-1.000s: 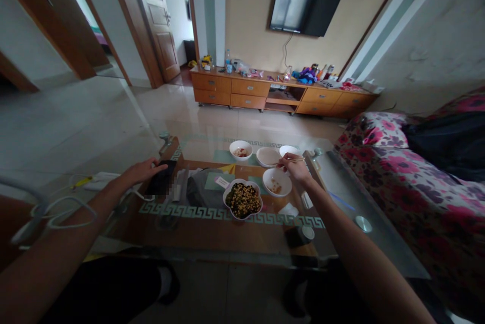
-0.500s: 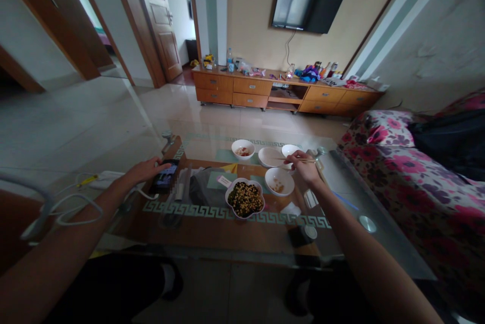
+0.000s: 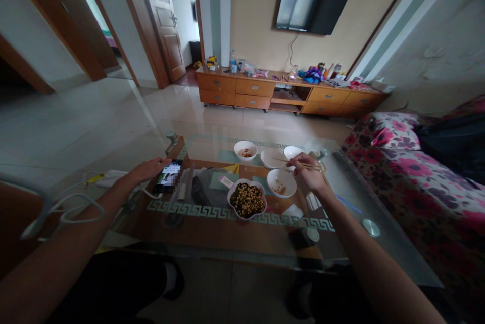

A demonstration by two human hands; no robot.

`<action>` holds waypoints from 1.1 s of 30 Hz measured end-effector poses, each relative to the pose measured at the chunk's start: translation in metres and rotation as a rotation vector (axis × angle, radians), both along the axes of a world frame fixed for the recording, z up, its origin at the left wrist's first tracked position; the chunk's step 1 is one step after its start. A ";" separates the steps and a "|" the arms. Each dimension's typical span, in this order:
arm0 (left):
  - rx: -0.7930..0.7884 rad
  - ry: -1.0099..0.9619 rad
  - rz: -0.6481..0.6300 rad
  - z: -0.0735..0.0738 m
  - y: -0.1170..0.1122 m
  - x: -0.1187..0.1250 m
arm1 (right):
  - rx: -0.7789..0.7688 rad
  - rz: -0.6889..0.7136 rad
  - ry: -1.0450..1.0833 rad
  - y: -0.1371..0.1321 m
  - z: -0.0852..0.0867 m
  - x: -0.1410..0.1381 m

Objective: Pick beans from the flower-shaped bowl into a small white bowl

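**Chopsticks [image 3: 282,160] in the right hand [image 3: 308,174], a phone [image 3: 168,177] under the left hand [image 3: 147,169]**

The scene is a living room with a shining tile floor [image 3: 94,111] and a wooden door [image 3: 161,15] standing open at the far side. On the far wall hangs a black television [image 3: 315,1], and below it stands a long wooden cabinet [image 3: 254,88] with many small things on its top, among them a plastic bottle [image 3: 233,61]. On the right side is a sofa with a pink flower cover [image 3: 417,192]. In front of the person is a low glass table [image 3: 364,202] with a brown pattern under the glass, and the person's dark trousers [image 3: 106,283] show below it.

On this table there are four white bowls in a group and one flower-shaped bowl [image 3: 231,197] full of dark yellow beans. The right hand is closed around the chopsticks, and it holds them level, with the tips pointing left above the wide, shallow bowl [image 3: 270,158] in the far row. It cannot be told if the tips touch this bowl. The nearer white bowl [image 3: 281,183] holds a little food and sits just below the hand. The left hand is relaxed and not gripping; its fingers rest on the top edge of the phone, which lies on the table with its screen lit.
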State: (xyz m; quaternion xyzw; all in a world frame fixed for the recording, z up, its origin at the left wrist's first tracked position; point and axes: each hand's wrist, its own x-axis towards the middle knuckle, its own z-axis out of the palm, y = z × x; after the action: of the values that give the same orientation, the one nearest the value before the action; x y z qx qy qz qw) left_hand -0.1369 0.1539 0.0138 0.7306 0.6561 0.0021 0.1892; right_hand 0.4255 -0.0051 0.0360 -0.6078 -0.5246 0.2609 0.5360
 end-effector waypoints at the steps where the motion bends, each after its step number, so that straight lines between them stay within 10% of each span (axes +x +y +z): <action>1: -0.007 0.009 0.009 0.003 -0.003 0.000 | 0.006 0.023 0.000 -0.003 0.002 -0.003; 7: 0.103 0.007 -0.028 0.038 -0.034 0.013 | 0.076 0.126 -0.034 -0.031 0.007 -0.027; 12: 0.188 -0.070 -0.198 0.052 -0.098 0.078 | 0.037 0.191 -0.033 -0.051 0.001 -0.049; 21: -0.124 0.024 -0.899 0.000 -0.220 0.196 | 0.018 0.221 -0.201 -0.079 0.008 -0.078; 33: -0.046 0.103 -0.917 -0.027 -0.220 0.208 | -0.046 0.348 -0.416 -0.070 -0.010 -0.066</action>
State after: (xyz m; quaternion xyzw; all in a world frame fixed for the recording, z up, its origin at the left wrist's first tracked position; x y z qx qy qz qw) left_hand 0.0715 -0.0664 -0.0131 0.9401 0.2737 -0.1326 0.1539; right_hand 0.3594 -0.0749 0.0256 -0.5611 -0.7139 0.2307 0.3499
